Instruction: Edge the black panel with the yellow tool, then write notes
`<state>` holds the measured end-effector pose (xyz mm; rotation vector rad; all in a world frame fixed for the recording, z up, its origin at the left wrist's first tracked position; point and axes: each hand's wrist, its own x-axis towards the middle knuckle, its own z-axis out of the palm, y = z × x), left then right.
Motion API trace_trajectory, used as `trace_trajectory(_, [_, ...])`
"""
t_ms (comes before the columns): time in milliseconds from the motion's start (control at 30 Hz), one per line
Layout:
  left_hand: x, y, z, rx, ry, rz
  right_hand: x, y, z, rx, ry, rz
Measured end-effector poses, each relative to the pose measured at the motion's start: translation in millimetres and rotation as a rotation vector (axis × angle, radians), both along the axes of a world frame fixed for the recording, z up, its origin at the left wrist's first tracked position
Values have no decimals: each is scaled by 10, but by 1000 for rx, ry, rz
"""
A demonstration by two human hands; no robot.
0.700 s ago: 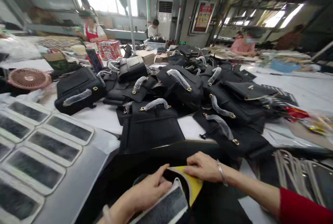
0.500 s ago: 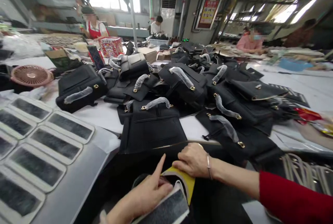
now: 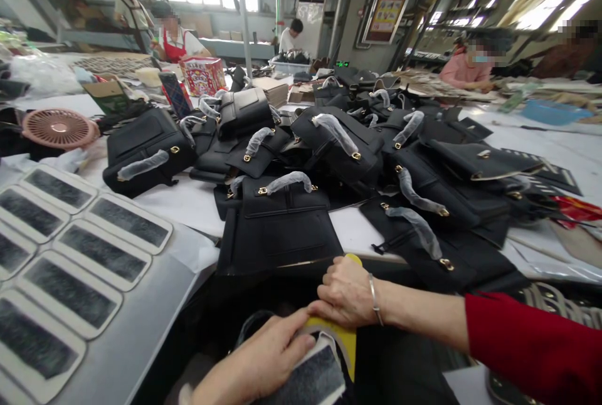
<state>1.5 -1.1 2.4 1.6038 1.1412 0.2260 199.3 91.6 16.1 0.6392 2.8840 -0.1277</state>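
At the near edge of the white tabletop (image 3: pixel 188 201) both hands are on one piece of work: the left hand (image 3: pixel 261 358) lies flat with its fingers pressed down on a grey felt-faced panel with a pale border (image 3: pixel 313 380), while the right hand (image 3: pixel 345 295) is curled, knuckles up, pinching the yellow curved strip (image 3: pixel 345 342) that arches over the panel's far end. The panel sits low in the near centre, over a dark bag body I can only partly make out. To the left, matching grey panels with white rims (image 3: pixel 101 251) lie in rows; beyond the hands a flat black leather handbag with a wrapped handle (image 3: pixel 279 229) fronts a heap of the same bags. As I judge it, the risk is the yellow strip slipping or creasing if the right hand's pinch loosens while the left keeps pressing, leaving it crooked against the panel; the bag just beyond could also be nudged.
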Motion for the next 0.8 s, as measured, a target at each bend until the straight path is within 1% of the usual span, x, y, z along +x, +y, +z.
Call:
trace_trajectory(100, [-1,-16,1,20,17,-4,-19,-13,20,0,-12,-7])
trace_trajectory(233, [8,-28,78,24,71,-14,-21,-59,24,-9,-34,-32])
trace_trajectory(367, [22,-29,130,30,33,-19,-10,-125,27,-17,-57,-77])
trace_trajectory(533, [31,-55,115,46,74,-28,-9,-181,25,-26,-84,-117])
trace_trajectory(800, [18,-93,84,91,4,-21,-14,-232,51,-44,-130,-162])
